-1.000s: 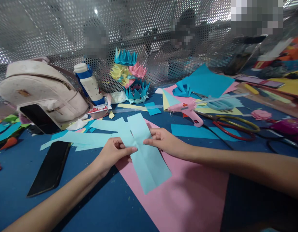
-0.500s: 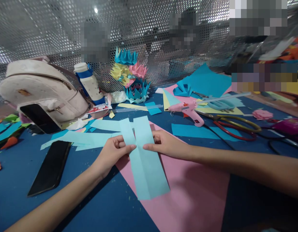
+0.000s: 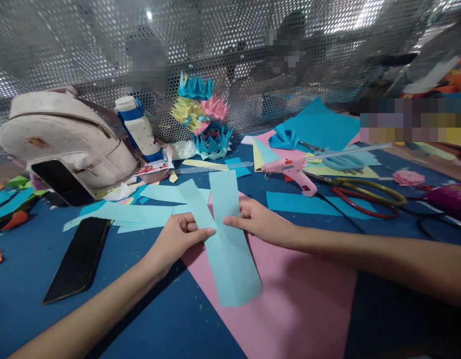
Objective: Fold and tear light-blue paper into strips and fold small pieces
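Note:
A light blue strip of paper [image 3: 236, 267] is split from its far end down along a middle crease, while its near end is still one piece. My left hand [image 3: 183, 234] pinches the left half between thumb and fingers near the bottom of the split. The right half is gripped by my right hand [image 3: 258, 224], thumb on top and fingers behind. Beneath them a pink sheet of paper [image 3: 309, 289] lies on the blue table. More light blue paper strips [image 3: 140, 214] lie beyond my left hand.
A pink glue gun [image 3: 286, 172] and scissors [image 3: 368, 192] lie to the right. Folded paper flowers [image 3: 202, 112] stand at the back beside a bottle [image 3: 138, 127]. A pale backpack [image 3: 62, 137] and a black phone [image 3: 79, 259] are on the left.
The split in the light blue paper has lengthened, and its two halves spread further apart at the far end. My left hand has shifted slightly right, and my right hand slightly up.

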Demonstrator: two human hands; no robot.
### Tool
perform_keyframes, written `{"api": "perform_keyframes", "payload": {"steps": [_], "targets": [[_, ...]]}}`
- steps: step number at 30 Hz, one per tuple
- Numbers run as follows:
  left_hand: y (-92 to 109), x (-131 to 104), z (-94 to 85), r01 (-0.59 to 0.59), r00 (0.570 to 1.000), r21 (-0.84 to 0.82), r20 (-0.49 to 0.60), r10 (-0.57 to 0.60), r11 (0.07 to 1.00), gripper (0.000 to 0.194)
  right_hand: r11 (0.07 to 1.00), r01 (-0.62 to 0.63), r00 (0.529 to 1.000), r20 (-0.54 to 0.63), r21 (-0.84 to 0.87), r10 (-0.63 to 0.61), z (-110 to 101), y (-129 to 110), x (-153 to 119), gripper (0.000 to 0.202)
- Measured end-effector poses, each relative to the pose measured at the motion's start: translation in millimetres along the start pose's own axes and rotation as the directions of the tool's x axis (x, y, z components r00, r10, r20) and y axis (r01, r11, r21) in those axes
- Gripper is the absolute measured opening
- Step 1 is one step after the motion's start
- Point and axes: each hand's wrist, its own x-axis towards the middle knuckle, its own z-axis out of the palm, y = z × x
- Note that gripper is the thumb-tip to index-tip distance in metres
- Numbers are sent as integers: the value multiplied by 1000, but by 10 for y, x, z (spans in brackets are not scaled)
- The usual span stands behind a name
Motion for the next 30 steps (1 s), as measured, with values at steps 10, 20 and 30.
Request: {"api": "perform_keyframes", "payload": {"steps": [10, 20, 30], "targets": [[-12, -2, 29, -63, 997, -28, -34, 62, 998, 19, 998, 5, 997, -83, -64, -10, 22, -12, 0, 42], [-25, 10, -3, -38, 999, 25, 17, 38, 999, 26, 1000, -24, 1000, 3, -3, 24, 2, 0, 7, 49], [45, -7, 45, 4, 998, -28, 69, -2, 1000, 29, 999, -36, 993, -117, -32, 32, 12, -10, -1, 38]]}}
